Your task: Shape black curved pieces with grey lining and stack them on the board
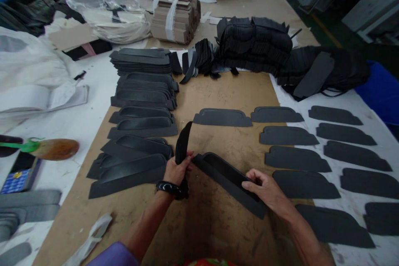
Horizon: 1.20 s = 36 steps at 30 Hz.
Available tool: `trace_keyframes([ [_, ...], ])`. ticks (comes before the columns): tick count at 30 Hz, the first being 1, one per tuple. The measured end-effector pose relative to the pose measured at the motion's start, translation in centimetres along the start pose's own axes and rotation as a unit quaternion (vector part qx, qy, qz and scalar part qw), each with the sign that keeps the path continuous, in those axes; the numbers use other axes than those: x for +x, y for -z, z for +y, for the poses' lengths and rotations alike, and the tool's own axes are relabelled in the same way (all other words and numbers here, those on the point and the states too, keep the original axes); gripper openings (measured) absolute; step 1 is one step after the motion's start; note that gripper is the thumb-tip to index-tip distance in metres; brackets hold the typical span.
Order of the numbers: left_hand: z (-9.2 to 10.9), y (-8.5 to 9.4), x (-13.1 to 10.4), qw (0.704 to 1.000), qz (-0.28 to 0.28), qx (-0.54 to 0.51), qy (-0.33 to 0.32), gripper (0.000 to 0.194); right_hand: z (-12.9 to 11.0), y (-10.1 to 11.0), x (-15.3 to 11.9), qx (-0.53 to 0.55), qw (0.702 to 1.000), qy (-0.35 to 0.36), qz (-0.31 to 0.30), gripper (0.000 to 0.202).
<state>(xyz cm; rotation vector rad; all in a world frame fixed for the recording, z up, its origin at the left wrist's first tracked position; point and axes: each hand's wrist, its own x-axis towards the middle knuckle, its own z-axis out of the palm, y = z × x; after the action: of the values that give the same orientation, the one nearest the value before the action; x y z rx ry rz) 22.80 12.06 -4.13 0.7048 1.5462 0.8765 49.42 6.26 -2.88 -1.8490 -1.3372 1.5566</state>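
Observation:
My left hand (pixel 178 170) is closed around a narrow black curved piece (pixel 183 143), which stands nearly upright in the fist. Its lower end is partly hidden by the fingers. My right hand (pixel 260 185) grips the right part of a dark grey flat panel (pixel 230 187), thumb on top. A smaller shaped layer lies along that panel's upper edge, and the panel slants down to the right. The panel's left end comes close to my left fingertips; I cannot tell if they touch. Just left of my left hand lie overlapping dark panels (pixel 134 168).
Single dark panels lie in rows at the right, such as one panel (pixel 297 158). Stacked panels (pixel 143 91) line the left. Behind are black bundles (pixel 255 41) and a tied cardboard bundle (pixel 174 18). An open notebook (pixel 40 97) and an eggplant-like object (pixel 57 149) lie left.

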Motion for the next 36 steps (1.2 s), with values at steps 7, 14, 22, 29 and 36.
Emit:
trace_keyframes([
  [7, 1.3, -0.5, -2.8, 0.994, 0.007, -0.108, -0.006, 0.056, -4.1, -0.4, -0.7, 0.194, 0.980, -0.021, 0.021, 0.038],
  [14, 2.7, -3.1, -5.4, 0.975, -0.096, -0.197, 0.030, 0.037, -8.0, -3.5, -1.5, 0.199, 0.979, 0.033, 0.034, 0.038],
  [22, 6.1, -1.2, -5.8, 0.971, -0.180, -0.156, 0.033, 0.039, -11.4, -2.7, -2.0, 0.214, 0.971, 0.085, -0.068, 0.039],
  [29, 6.4, 0.3, -6.5, 0.938, -0.292, -0.170, 0.076, 0.039, -12.1, -2.7, -2.0, 0.215, 0.967, 0.057, -0.126, 0.038],
  [36, 5.8, 1.2, -6.8, 0.923, -0.332, -0.172, 0.094, 0.038, -11.4, -4.7, -2.3, 0.284, 0.951, 0.050, -0.109, 0.043],
])
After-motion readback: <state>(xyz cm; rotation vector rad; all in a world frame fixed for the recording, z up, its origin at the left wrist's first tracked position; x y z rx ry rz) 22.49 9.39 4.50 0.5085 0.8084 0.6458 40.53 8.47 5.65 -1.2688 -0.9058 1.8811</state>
